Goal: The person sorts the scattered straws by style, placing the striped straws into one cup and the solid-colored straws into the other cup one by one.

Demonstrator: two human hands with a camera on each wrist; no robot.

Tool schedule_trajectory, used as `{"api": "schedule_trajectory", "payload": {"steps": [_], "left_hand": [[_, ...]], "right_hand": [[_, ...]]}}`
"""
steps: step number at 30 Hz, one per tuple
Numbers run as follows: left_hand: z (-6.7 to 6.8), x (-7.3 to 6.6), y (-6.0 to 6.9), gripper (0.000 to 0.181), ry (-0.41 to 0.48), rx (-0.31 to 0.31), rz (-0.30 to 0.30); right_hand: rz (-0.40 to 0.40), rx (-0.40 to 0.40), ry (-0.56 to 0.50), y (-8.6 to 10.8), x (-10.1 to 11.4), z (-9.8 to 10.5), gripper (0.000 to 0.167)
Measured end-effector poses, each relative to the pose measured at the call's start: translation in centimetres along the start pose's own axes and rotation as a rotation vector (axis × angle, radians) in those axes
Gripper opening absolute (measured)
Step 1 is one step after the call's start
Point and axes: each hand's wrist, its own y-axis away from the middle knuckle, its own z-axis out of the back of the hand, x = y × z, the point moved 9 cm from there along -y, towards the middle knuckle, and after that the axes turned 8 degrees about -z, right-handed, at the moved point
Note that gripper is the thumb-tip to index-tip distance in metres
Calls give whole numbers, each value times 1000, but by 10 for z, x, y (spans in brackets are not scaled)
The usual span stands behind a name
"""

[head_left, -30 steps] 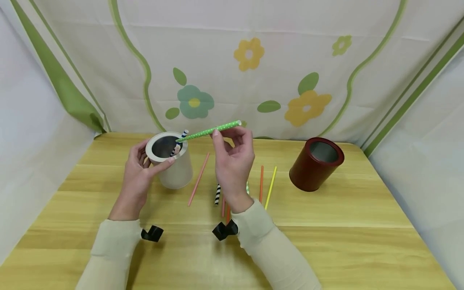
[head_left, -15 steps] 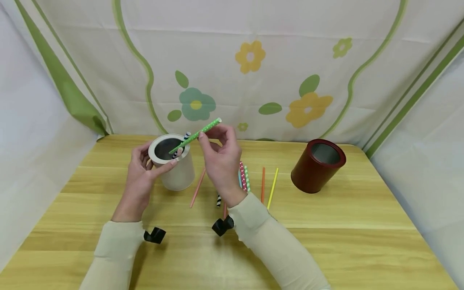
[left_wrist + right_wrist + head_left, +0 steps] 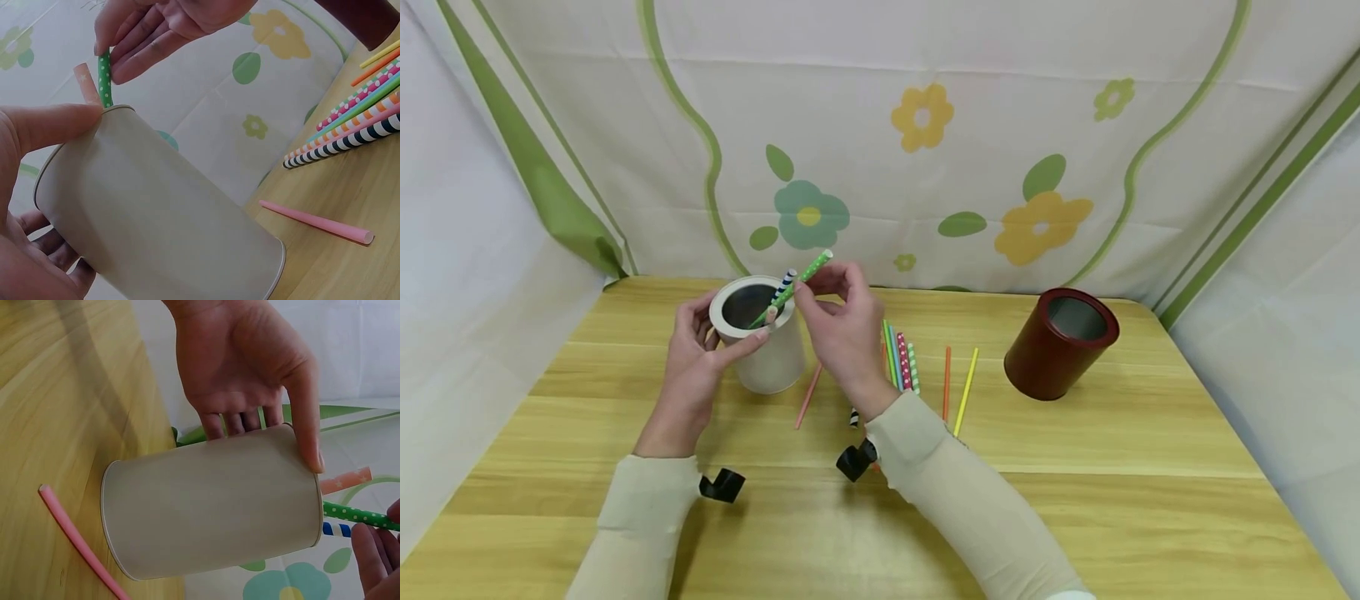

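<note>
We see the right grip [image 3: 847, 335] pinched tight on the green dotted straw [image 3: 816, 265], its lower end inside the white can [image 3: 769, 362], which the left grip [image 3: 696, 358] clasps. We think the straw could snag, since the blue striped straw [image 3: 337, 530] and peach straw [image 3: 347, 480] crowd that side; a slack left grip could let the can tip.
</note>
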Motion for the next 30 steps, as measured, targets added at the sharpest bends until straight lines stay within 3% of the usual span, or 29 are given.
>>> {"api": "schedule_trajectory", "payload": {"steps": [10, 30], "left_hand": [[-1, 1, 0, 87, 5, 8, -6], [-2, 0, 0, 86, 5, 21, -10]], "right_hand": [[-43, 85, 107, -4, -10, -16, 20], [-77, 88, 127, 0, -14, -15, 18]]}}
